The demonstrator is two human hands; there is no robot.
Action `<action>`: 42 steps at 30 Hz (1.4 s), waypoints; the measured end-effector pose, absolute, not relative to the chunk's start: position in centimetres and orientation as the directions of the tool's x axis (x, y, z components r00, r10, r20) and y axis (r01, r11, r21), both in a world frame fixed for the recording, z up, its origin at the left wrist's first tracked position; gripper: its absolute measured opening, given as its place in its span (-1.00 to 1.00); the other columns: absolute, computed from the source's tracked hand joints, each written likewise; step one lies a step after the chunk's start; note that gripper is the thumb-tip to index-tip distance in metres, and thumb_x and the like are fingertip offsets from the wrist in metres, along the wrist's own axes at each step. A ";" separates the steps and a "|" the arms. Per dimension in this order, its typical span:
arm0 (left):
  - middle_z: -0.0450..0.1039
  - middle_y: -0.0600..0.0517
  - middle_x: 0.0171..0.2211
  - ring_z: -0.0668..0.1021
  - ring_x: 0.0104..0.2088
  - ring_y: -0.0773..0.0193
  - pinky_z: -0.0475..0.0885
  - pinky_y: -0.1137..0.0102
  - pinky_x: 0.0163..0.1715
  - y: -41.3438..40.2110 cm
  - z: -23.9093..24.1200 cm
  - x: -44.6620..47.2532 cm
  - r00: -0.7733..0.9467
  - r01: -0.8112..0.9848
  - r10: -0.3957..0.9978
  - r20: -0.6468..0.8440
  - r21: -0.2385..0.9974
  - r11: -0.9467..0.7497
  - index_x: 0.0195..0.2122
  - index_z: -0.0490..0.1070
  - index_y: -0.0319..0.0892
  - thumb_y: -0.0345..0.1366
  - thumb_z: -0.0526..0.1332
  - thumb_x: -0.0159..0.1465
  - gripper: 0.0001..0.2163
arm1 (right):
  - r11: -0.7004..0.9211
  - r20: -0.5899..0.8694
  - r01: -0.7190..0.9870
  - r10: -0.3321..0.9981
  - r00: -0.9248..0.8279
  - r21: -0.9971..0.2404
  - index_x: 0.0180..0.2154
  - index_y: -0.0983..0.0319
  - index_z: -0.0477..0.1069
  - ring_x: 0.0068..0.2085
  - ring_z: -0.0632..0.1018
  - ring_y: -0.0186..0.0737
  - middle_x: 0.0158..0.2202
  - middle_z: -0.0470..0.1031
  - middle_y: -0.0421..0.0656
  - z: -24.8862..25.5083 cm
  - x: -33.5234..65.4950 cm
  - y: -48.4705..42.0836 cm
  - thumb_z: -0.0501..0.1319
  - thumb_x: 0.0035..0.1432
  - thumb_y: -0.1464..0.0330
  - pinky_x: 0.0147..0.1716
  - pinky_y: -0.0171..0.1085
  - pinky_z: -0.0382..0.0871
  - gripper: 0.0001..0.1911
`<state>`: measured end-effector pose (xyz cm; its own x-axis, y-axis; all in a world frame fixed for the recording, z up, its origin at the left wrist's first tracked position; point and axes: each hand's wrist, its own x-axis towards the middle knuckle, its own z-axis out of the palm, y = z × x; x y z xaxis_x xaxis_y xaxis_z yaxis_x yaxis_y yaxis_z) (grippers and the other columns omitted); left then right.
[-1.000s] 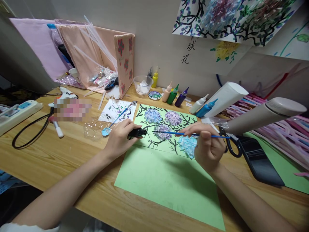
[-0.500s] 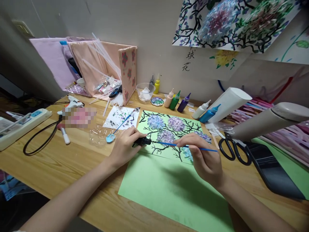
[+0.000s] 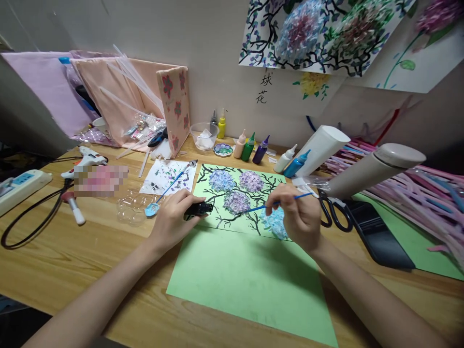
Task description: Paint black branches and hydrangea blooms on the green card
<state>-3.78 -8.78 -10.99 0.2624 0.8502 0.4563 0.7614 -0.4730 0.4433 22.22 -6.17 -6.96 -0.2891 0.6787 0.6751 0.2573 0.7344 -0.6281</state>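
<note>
My left hand (image 3: 176, 212) is closed around a small black bottle (image 3: 198, 209), tilted with its mouth toward the right. Between the fingers of my right hand (image 3: 299, 215) is a thin blue paintbrush (image 3: 258, 208). Its dark tip points left and lies over the painted part of the green paper (image 3: 250, 275), close to the lower purple flower (image 3: 237, 202); whether it touches the surface I cannot tell. Black branches run between the blue and purple textured flowers. A light-blue flower (image 3: 273, 223) sits beside my right hand, which partly covers the paper's right side.
Behind the paper stand several paint bottles (image 3: 248, 148) and a clear bowl (image 3: 205, 137). Scissors (image 3: 335, 212), a black phone (image 3: 379, 237) and a grey flask (image 3: 377, 169) lie to the right. Leftward are a paint-spotted sheet (image 3: 167, 176), a glue gun (image 3: 85, 162) and a power strip (image 3: 23, 188).
The brush tip has moved away from the black bottle's mouth to the painted branches near the lower purple flower. The whole view has shifted, so things appear further left.
</note>
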 end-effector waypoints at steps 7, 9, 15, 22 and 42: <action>0.36 0.02 -0.34 0.42 -0.32 0.24 0.29 0.37 -0.35 -8.8 -10.7 -3.7 0.264 0.773 0.851 0.454 0.428 -0.468 -0.14 0.39 -0.13 -0.30 0.24 0.16 -0.78 | 0.810 0.668 0.320 0.587 -0.457 -0.492 -0.36 0.25 0.37 -0.47 0.41 -0.29 -0.53 0.43 -0.15 -8.2 21.7 -5.8 -0.03 0.25 0.48 -0.44 -0.28 0.28 -0.77; 0.36 0.02 -0.35 0.42 -0.32 0.24 0.29 0.37 -0.36 -8.8 -10.6 -3.7 0.264 0.774 0.850 0.455 0.426 -0.468 -0.15 0.40 -0.14 -0.31 0.24 0.16 -0.78 | 0.816 0.670 0.325 0.578 -0.467 -0.477 -0.36 0.25 0.37 -0.45 0.42 -0.28 -0.52 0.44 -0.14 -8.4 21.6 -5.7 -0.03 0.26 0.48 -0.43 -0.28 0.29 -0.77; 0.36 0.01 -0.35 0.42 -0.31 0.23 0.29 0.37 -0.36 -8.8 -10.6 -3.7 0.260 0.771 0.847 0.464 0.428 -0.472 -0.16 0.41 -0.14 -0.32 0.24 0.16 -0.79 | 0.819 0.625 0.342 0.573 -0.531 -0.460 -0.38 0.25 0.37 -0.45 0.39 -0.29 -0.50 0.45 -0.13 -8.9 21.5 -5.7 -0.05 0.28 0.46 -0.41 -0.28 0.28 -0.73; 0.35 0.01 -0.34 0.42 -0.30 0.23 0.30 0.37 -0.34 -8.8 -10.6 -3.7 0.260 0.773 0.850 0.458 0.429 -0.467 -0.15 0.40 -0.14 -0.31 0.24 0.15 -0.78 | 0.830 0.620 0.345 0.558 -0.552 -0.439 -0.40 0.24 0.33 -0.45 0.37 -0.28 -0.51 0.42 -0.12 -9.0 21.6 -5.7 -0.06 0.29 0.43 -0.44 -0.27 0.25 -0.73; 0.35 0.01 -0.35 0.41 -0.32 0.24 0.30 0.37 -0.35 -8.7 -10.7 -3.8 0.252 0.771 0.846 0.470 0.431 -0.469 -0.15 0.41 -0.15 -0.30 0.24 0.16 -0.78 | 0.798 0.639 0.311 0.601 -0.480 -0.517 -0.42 0.23 0.34 -0.46 0.38 -0.28 -0.52 0.40 -0.14 -8.4 21.8 -5.9 -0.08 0.30 0.41 -0.44 -0.26 0.26 -0.70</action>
<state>-3.78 -8.67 -10.73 0.2518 0.8459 0.4701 0.7708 -0.4690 0.4311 21.81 -5.88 -8.37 -0.4800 0.6011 0.6389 0.3109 0.7977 -0.5168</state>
